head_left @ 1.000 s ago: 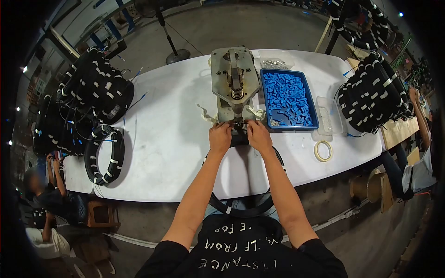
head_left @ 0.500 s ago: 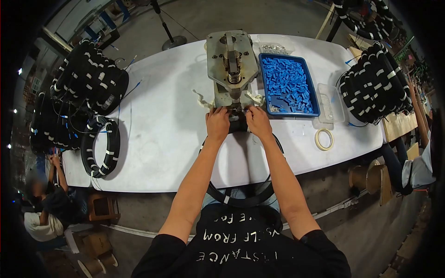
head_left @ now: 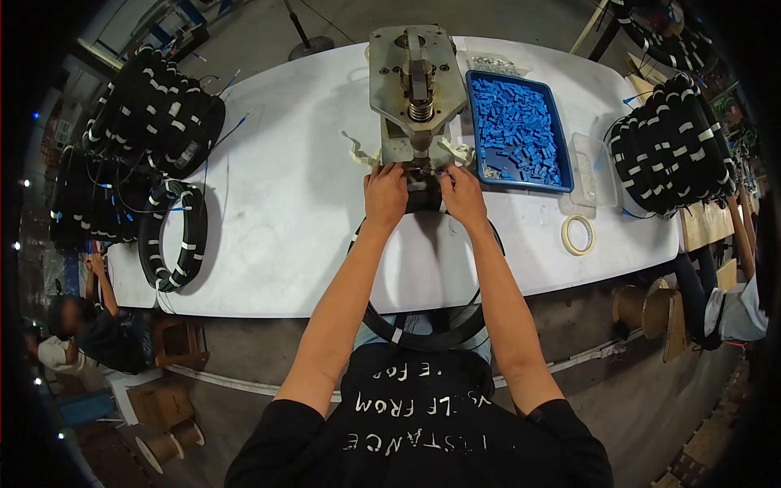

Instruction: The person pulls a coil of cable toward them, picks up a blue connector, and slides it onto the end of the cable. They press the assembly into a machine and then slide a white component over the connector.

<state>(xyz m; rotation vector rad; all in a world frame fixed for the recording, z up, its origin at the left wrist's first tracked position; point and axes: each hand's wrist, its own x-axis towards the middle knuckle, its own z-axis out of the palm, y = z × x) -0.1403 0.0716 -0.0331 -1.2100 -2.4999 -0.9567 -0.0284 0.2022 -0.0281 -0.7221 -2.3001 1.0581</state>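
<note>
Head view: black ring-shaped cable coil (head_left: 439, 337), crossing the white worktop (head_left: 268, 244)'s near edge.
Grip: left hand (head_left: 386, 195) and right hand (head_left: 464, 198) curled at the grey metal press (head_left: 416, 77)'s base; cannot tell what they pinch.
Right of press: blue rectangular tray (head_left: 529, 188), small blue pieces (head_left: 521, 122).

White bands stripe the black coils (head_left: 154, 114) stacked well left of the left hand (head_left: 386, 195) and well right of the right hand (head_left: 464, 195), across a white tabletop (head_left: 277, 203). Ahead of both is a dull grey press (head_left: 394, 91); right of them, bright blue pieces (head_left: 517, 122) in a darker blue tray (head_left: 525, 187) and a cream tape roll (head_left: 566, 236). Nearer the wearer, a white-banded black cable loop (head_left: 435, 340) meets a black shirt (head_left: 419, 419) lettered in white.
</note>
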